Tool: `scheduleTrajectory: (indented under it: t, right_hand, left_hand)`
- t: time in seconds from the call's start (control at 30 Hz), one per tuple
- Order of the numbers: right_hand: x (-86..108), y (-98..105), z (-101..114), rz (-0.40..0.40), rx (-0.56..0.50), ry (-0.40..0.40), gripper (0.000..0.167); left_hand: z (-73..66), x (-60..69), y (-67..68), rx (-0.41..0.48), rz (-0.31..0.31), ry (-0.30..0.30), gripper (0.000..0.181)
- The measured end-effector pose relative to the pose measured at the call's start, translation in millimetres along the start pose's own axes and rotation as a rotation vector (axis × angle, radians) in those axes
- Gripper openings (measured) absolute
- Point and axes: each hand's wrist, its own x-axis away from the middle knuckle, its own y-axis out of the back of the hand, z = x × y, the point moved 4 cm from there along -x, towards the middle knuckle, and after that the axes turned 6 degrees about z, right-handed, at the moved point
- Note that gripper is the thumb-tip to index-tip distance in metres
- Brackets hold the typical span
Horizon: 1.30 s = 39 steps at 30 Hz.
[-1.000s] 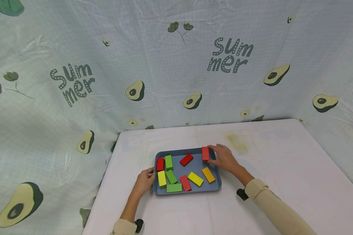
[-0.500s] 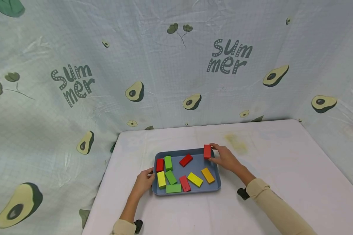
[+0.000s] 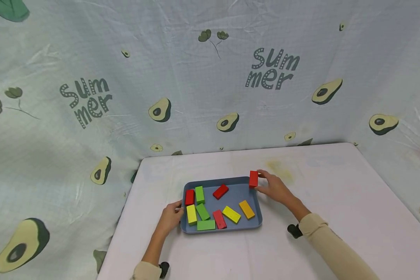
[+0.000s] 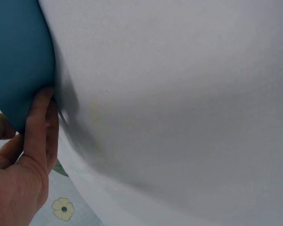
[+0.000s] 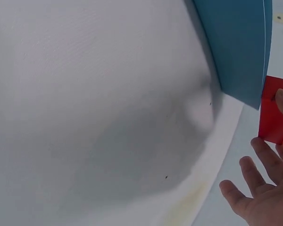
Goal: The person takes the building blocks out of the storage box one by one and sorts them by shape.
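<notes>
Currently, a red block is at the far right corner of a blue-grey tray, overlapping the rim from the head view; whether it touches the rim is hard to tell. The right hand pinches this block: the right wrist view shows the thumb on a face and a fingertip at its lower edge, with other fingers spread away from it. The left hand holds the tray's left end, its fingertips against the outer wall.

Inside the tray lie 9 more blocks. Toward the left, a second red block and a green block sit side by side, with a yellow block nearer the person. 2 other green blocks lie beside it. A paler red block is along the near side, then a tilted yellow block and an orange block. A darker red block lies slanted near the far wall.

The tray rests on a whitish surface, before a backdrop printed with avocados and "summer".
</notes>
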Motion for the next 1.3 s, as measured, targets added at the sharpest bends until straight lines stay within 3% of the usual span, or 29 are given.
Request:
scheduleTrajectory:
  t: [0.37,0.67,1.3]
  right_hand:
    - [6.5,10.3,-18.0,-0.021,-0.026,-0.038,0.066]
    - [9.4,5.4,-26.9,0.058,-0.046,-0.086,0.063]
    - [18.3,4.1,-43.5,0.114,-0.017,-0.105,0.068]
  left_hand:
    - [-0.4,-0.6,0.5,-0.04,-0.005,-0.05,0.041]
    - [0.5,0.2,2.5,-0.055,-0.013,-0.047,0.04]
    - [2.4,0.7,0.9,-0.058,-0.019,-0.048,0.039]
